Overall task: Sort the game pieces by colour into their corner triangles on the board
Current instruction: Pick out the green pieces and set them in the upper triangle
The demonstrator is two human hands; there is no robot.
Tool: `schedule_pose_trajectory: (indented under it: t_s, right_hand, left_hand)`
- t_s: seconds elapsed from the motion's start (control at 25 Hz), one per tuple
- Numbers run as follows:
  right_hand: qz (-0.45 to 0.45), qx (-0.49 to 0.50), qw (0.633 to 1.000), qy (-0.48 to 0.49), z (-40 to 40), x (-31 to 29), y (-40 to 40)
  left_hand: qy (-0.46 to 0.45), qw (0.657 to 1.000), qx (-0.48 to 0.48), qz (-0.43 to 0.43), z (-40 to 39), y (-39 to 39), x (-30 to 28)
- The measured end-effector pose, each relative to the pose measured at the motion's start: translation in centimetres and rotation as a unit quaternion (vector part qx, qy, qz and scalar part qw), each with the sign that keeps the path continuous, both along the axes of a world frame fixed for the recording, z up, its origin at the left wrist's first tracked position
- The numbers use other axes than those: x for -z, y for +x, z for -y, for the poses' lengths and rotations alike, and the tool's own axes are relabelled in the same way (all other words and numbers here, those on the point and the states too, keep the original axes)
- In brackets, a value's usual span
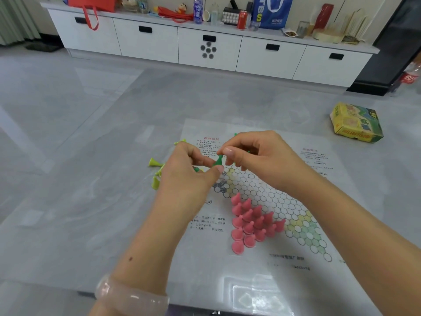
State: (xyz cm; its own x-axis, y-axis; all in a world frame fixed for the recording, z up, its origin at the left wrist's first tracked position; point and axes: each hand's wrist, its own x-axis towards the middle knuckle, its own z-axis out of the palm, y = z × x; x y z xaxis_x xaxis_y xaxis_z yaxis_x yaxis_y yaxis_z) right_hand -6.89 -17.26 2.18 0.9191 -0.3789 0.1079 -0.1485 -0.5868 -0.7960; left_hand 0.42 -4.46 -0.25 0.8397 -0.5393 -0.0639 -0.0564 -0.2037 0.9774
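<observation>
A paper game board [262,192] with a star of printed circles lies on the grey table. Several pink cone pieces [250,222] stand packed in its near-left corner triangle. My left hand [189,174] and my right hand [257,156] meet over the board's far-left part, both pinching one dark green piece [219,161] between their fingertips. More green shows under my left fingers [198,169] and behind my right hand [235,134]. Several yellow-green pieces [156,172] lie tipped over on the table left of the board.
A yellow and green game box [355,123] lies on the table at the far right. A white low cabinet [205,46] with bottles, bags and a can runs along the back wall. A pale bangle [129,297] circles my left wrist.
</observation>
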Motion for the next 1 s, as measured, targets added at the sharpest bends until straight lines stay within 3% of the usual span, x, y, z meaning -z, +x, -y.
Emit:
schedule_pose_trajectory:
  t_s: [0.4,0.64,0.76,1.0]
  right_hand:
    - [-0.034,-0.025,0.999,-0.011,-0.2,-0.4,0.5]
    - [-0.018,0.193,0.981,0.008,3.4,0.9,0.9]
    - [-0.077,0.203,0.975,-0.047,3.9,2.6,1.1]
    - [-0.110,0.216,0.966,-0.087,4.4,4.2,1.4]
  left_hand:
    - [0.033,0.999,0.013,0.024,-0.1,0.2,0.1]
    - [0.033,0.998,-0.055,-0.027,-0.3,0.5,-0.6]
    - [0.032,0.998,-0.053,-0.029,-0.4,0.6,-0.5]
    - [-0.019,0.999,-0.023,-0.043,-0.4,0.8,-0.1]
